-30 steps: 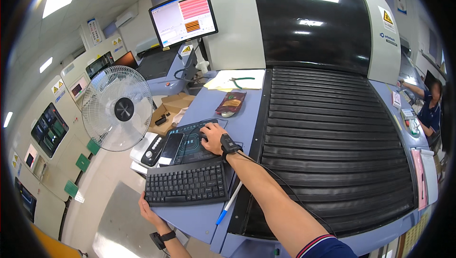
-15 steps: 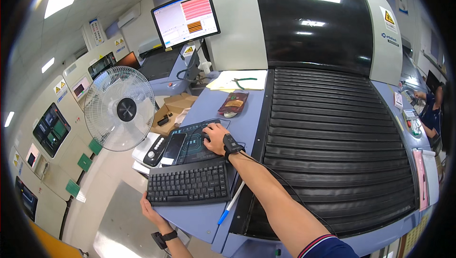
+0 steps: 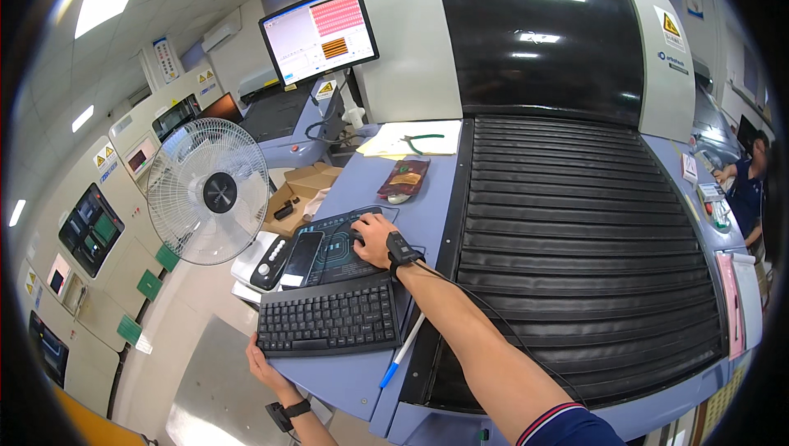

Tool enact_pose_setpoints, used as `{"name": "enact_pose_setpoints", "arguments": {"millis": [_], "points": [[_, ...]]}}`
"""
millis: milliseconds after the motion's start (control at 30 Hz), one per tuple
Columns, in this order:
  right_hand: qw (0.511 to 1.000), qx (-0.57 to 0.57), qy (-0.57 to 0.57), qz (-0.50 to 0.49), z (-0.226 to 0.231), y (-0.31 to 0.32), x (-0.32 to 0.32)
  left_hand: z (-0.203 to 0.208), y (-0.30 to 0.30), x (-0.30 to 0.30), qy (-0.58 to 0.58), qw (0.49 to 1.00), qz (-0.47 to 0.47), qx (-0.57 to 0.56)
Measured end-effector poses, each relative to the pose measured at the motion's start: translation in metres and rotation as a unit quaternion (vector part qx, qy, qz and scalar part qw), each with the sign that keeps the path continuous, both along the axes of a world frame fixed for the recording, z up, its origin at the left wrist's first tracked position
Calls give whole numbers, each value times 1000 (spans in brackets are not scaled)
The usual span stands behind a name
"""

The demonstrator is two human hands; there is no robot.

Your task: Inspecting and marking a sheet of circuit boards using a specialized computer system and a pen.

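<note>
My right hand rests over a dark computer mouse, mostly hidden under the fingers, on a black patterned mouse pad. Nearer to me lies a black keyboard, its left end reaching the table's left edge. There my left hand grips the keyboard's near left corner from below; some of its fingers are out of sight. A phone lies at the mouse pad's left side. Above, a monitor shows red and orange striped pictures.
A large machine with a black ribbed bed fills the right. On the blue table are green-handled pliers, a dark red packet and a blue-capped pen. A fan stands left, beside an open carton. Another person is far right.
Both hands keep their places at the mouse and keyboard. The view has shifted very slightly. At the far right, the other person has changed posture a little.
</note>
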State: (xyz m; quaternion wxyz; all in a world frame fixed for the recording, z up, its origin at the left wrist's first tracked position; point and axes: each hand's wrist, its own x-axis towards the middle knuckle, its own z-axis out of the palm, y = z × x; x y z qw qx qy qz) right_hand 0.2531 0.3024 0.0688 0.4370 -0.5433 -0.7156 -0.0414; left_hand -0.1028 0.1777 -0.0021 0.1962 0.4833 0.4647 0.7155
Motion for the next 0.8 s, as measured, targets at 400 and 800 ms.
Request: {"name": "enact_pose_setpoints", "arguments": {"millis": [400, 800], "points": [[1000, 18, -2, 7, 0, 0, 1, 0, 3, 2, -11, 1000, 0, -1], [1000, -11, -11, -1, -1, 1, 0, -6, 3, -3, -1, 1000, -6, 13]]}}
